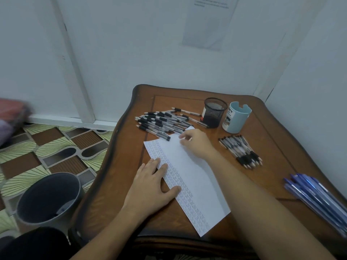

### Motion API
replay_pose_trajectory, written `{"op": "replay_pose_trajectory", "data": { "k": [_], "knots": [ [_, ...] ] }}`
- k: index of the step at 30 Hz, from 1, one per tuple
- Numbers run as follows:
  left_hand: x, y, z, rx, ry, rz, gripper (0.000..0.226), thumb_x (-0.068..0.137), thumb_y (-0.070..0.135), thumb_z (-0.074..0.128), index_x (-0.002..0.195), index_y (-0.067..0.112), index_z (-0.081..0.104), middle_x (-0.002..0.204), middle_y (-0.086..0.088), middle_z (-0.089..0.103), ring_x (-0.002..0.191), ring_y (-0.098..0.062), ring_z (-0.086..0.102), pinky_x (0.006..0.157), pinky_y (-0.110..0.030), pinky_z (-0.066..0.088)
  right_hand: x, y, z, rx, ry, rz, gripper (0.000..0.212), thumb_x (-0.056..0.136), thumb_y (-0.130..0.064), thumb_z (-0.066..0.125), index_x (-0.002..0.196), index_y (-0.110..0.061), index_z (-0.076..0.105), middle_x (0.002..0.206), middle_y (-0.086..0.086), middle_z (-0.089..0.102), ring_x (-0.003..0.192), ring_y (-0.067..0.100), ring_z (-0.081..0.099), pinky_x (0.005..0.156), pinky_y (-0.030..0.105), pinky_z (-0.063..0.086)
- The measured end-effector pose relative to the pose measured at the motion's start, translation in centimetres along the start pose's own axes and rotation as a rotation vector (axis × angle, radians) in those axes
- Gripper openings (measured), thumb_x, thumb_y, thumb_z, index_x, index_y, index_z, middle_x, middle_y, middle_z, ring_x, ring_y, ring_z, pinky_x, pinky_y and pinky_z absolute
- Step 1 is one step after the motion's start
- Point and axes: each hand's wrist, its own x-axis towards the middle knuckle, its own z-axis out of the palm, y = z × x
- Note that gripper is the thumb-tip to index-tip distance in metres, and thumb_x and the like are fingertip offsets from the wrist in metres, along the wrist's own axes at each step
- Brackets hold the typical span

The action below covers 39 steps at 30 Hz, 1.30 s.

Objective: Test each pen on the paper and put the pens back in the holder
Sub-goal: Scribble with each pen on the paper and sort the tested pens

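Fingers (161, 167) of your left hand (148, 186) lie straight and spread, pressing the paper (195, 177) onto the surface (129, 147). Your right hand (197, 143) curls its fingers at the paper's far edge; whether they pinch anything cannot be told. Black pens (161, 121) are heaped just far-left of that hand. A second bundle (241, 151) lies to its right, with the mesh holder (214, 113) and blue cup (235, 117) farther back.
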Motion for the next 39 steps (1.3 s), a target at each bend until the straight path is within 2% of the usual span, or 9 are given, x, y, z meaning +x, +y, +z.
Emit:
{"op": "replay_pose_trajectory", "data": {
  "k": [4,11,17,21,24,28,31,34,39],
  "knots": [
    [0.0,0.0,0.0,-0.001,-0.008,0.002,0.098,0.068,0.082,0.017,0.149,0.029,0.029,0.159,0.005,0.016,0.146,-0.009,0.005,0.11,-0.025,-0.012,1.8,-2.5,3.5,-0.043,0.034,0.018,0.026,0.093,-0.033,0.064,0.116,-0.023,0.067,0.117,0.0,0.064,0.108,0.019,0.058,0.1,0.043,0.044],
    [0.0,-0.2,0.0,0.017,-0.01,0.011,0.095,0.07,0.081,0.018,0.149,0.029,0.028,0.16,0.005,0.015,0.147,-0.01,0.005,0.111,-0.027,-0.011,2.3,-2.8,4.2,-0.194,0.078,0.0,0.016,0.095,-0.024,0.059,0.106,-0.015,0.068,0.102,0.004,0.067,0.089,0.019,0.061,0.073,0.029,0.048],
    [0.0,-0.2,-0.1,0.007,-0.023,0.008,0.095,0.07,0.082,0.017,0.149,0.03,0.028,0.16,0.004,0.014,0.147,-0.011,0.005,0.112,-0.028,-0.01,1.4,-0.3,1.7,0.219,0.108,0.142,0.008,0.09,-0.015,0.066,0.087,-0.008,0.071,0.083,0.001,0.067,0.074,0.013,0.06,0.059,0.024,0.046],
    [-0.1,-0.2,-0.1,-0.003,-0.009,0.012,0.098,0.067,0.082,0.014,0.149,0.03,0.03,0.16,0.004,0.016,0.147,-0.012,0.007,0.112,-0.028,-0.008,0.4,1.0,-0.6,0.41,0.129,0.142,0.005,0.089,-0.021,0.073,0.087,-0.016,0.073,0.083,-0.004,0.069,0.077,0.012,0.061,0.071,0.031,0.049],
    [0.0,-0.2,0.0,-0.007,-0.004,0.015,0.098,0.067,0.082,0.015,0.148,0.029,0.032,0.159,0.003,0.018,0.147,-0.011,0.009,0.114,-0.028,-0.006,-0.9,1.4,-2.1,0.796,0.191,0.23,0.005,0.09,-0.019,0.071,0.089,-0.018,0.066,0.094,0.001,0.07,0.087,0.019,0.065,0.068,0.031,0.049],
    [0.0,-0.2,0.2,-0.023,0.008,0.016,0.098,0.067,0.082,0.018,0.147,0.028,0.035,0.158,0.003,0.022,0.146,-0.011,0.01,0.114,-0.028,-0.004,-2.8,1.8,-3.4,1.383,0.27,0.287,0.012,0.098,-0.014,0.058,0.091,-0.021,0.051,0.101,0.011,0.071,0.093,0.028,0.068,0.081,0.042,0.053],
    [0.0,-0.2,0.2,-0.023,0.017,0.018,0.098,0.067,0.082,0.018,0.146,0.027,0.037,0.157,0.003,0.024,0.146,-0.011,0.013,0.116,-0.029,-0.002,-4.4,2.0,-3.7,1.441,0.294,0.26,0.008,0.107,-0.024,0.041,0.106,-0.027,0.049,0.08,0.005,0.068,0.069,0.021,0.066,0.069,0.039,0.057],
    [0.0,-0.2,0.2,-0.039,0.02,0.017,0.098,0.067,0.082,0.019,0.145,0.026,0.039,0.157,0.001,0.026,0.146,-0.012,0.015,0.116,-0.031,0.0,-5.9,1.7,-3.5,1.358,0.268,0.249,0.016,0.107,-0.03,0.037,0.114,-0.034,0.052,0.063,0.0,0.048,0.047,0.01,0.035,0.044,0.022,0.03],
    [0.1,-0.2,0.3,-0.049,0.018,0.016,0.098,0.067,0.082,0.022,0.144,0.025,0.041,0.156,0.0,0.028,0.146,-0.013,0.017,0.118,-0.035,0.004,-8.3,1.1,-3.5,1.29,0.194,0.158,0.022,0.084,-0.039,0.064,0.089,-0.023,0.05,0.054,-0.004,0.036,0.042,0.008,0.024,0.039,0.018,0.02]
  ]
}}
